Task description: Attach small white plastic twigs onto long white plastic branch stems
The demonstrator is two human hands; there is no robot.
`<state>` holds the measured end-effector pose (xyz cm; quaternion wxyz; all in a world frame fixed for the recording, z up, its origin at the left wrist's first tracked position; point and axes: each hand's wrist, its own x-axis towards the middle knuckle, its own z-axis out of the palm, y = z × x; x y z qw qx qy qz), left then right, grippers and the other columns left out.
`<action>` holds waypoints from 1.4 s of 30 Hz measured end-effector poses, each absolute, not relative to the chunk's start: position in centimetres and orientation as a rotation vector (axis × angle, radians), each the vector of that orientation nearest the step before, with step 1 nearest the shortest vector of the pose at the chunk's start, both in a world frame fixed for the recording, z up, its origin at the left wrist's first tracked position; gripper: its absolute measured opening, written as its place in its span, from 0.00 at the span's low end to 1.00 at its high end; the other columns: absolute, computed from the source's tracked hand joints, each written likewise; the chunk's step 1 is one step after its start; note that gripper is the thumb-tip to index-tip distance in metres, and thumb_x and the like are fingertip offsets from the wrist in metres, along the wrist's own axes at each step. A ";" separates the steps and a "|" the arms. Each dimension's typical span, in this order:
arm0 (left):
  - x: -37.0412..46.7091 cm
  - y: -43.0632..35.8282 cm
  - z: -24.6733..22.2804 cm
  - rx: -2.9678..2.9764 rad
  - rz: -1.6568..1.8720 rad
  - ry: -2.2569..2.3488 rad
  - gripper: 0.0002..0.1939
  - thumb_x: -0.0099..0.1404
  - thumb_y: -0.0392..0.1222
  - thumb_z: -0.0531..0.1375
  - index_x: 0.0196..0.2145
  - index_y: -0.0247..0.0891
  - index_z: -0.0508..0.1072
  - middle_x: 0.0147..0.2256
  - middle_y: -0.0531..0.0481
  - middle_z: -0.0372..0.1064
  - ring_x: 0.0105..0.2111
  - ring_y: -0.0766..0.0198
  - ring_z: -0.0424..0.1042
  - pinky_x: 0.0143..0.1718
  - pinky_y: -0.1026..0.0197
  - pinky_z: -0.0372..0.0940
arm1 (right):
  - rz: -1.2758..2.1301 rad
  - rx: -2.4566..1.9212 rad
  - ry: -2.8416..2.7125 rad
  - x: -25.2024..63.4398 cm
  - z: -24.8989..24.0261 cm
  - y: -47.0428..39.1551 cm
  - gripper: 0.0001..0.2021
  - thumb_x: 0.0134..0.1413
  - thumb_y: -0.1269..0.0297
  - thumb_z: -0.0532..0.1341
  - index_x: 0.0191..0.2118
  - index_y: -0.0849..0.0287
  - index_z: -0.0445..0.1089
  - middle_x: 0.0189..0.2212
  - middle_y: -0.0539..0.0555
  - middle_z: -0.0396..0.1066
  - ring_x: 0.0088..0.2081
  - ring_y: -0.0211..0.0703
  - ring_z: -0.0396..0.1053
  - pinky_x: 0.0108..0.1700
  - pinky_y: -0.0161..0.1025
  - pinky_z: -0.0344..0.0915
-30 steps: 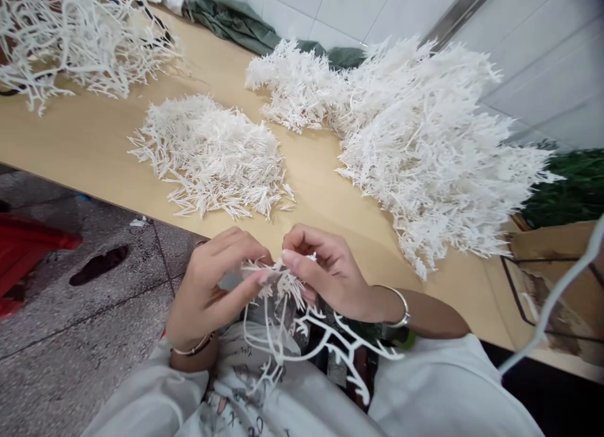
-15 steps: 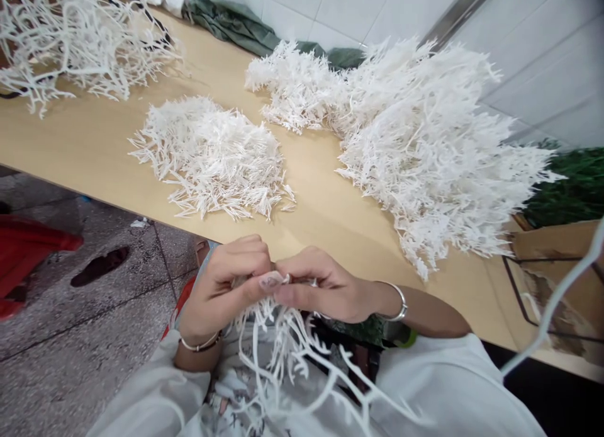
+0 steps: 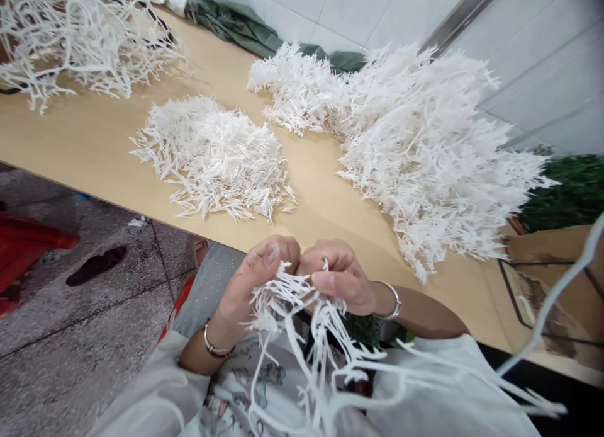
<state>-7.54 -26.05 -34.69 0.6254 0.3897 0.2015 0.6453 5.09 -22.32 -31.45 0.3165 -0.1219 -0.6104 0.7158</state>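
Observation:
Both of my hands are closed close together above my lap, just off the table's near edge. My left hand (image 3: 262, 276) pinches the top of a bunch of white plastic branching sprigs (image 3: 321, 361), thumb uppermost. On the same bunch, my right hand (image 3: 342, 276) is closed with its thumb pressed on the stems. The lower branches dangle over my shirt and fan out to the right. Beyond my hands lies a low pile of short white sprigs (image 3: 219, 157) on the tan table (image 3: 316, 204).
A large heap of feathery white sprigs (image 3: 425, 153) covers the table's right side. Longer white branches (image 3: 89, 43) lie at the far left. Dark green cloth (image 3: 231, 24) lies along the tiled wall. Green foliage (image 3: 566, 191) and a cardboard box (image 3: 557, 254) stand at the right.
My thumbs have come apart, and more of the bunch shows between my hands. The hanging branches have swung out to the right. The piles look unchanged.

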 end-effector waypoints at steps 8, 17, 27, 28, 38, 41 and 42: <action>-10.7 -23.5 -34.0 1.424 1.684 1.116 0.15 0.69 0.45 0.51 0.25 0.40 0.61 0.26 0.51 0.59 0.29 0.62 0.60 0.34 0.56 0.57 | 1.655 -0.405 -1.721 5.4 -30.7 -22.0 0.20 0.57 0.61 0.58 0.18 0.58 0.53 0.14 0.44 0.50 0.16 0.29 0.45 0.18 0.32 0.44; -12.4 -16.8 -36.5 1.954 1.463 1.859 0.12 0.60 0.52 0.61 0.35 0.41 0.73 0.38 0.42 0.67 0.43 0.46 0.58 0.48 0.44 0.50 | 1.719 -0.796 -1.443 5.0 -31.2 -20.7 0.21 0.48 0.56 0.64 0.17 0.58 0.54 0.13 0.44 0.49 0.16 0.30 0.45 0.18 0.32 0.43; -13.4 -24.5 -32.2 1.895 1.476 0.881 0.17 0.67 0.53 0.52 0.44 0.43 0.75 0.39 0.46 0.73 0.39 0.57 0.70 0.41 0.55 0.64 | 1.768 -0.624 -1.678 5.2 -30.1 -21.3 0.20 0.56 0.60 0.59 0.18 0.59 0.52 0.15 0.43 0.48 0.17 0.28 0.43 0.20 0.32 0.41; -13.7 -25.2 -32.0 1.907 1.428 0.877 0.14 0.65 0.50 0.57 0.43 0.42 0.75 0.37 0.47 0.74 0.36 0.59 0.70 0.37 0.57 0.64 | 1.737 -0.629 -1.705 5.2 -29.9 -21.4 0.20 0.56 0.60 0.59 0.18 0.59 0.52 0.15 0.43 0.47 0.18 0.28 0.43 0.20 0.32 0.41; -13.1 -25.7 -32.3 1.939 1.146 0.605 0.09 0.64 0.40 0.58 0.26 0.37 0.64 0.23 0.52 0.59 0.24 0.68 0.59 0.25 0.64 0.55 | 1.496 -0.787 -1.893 4.8 -28.9 -22.6 0.19 0.57 0.56 0.58 0.21 0.59 0.54 0.16 0.43 0.50 0.18 0.28 0.46 0.20 0.30 0.45; -12.0 -26.0 -32.8 1.725 1.298 0.709 0.14 0.68 0.39 0.52 0.24 0.38 0.60 0.21 0.54 0.54 0.23 0.68 0.56 0.25 0.62 0.53 | 1.459 -0.807 -1.875 4.8 -29.3 -22.7 0.19 0.58 0.56 0.57 0.22 0.59 0.54 0.16 0.43 0.48 0.19 0.29 0.45 0.20 0.31 0.45; -11.7 -26.1 -32.9 1.679 1.346 0.751 0.15 0.69 0.38 0.52 0.23 0.38 0.60 0.21 0.54 0.54 0.23 0.68 0.56 0.25 0.62 0.52 | 1.436 -0.791 -1.865 4.8 -29.4 -22.7 0.18 0.58 0.56 0.57 0.22 0.59 0.55 0.17 0.43 0.49 0.19 0.29 0.46 0.21 0.31 0.46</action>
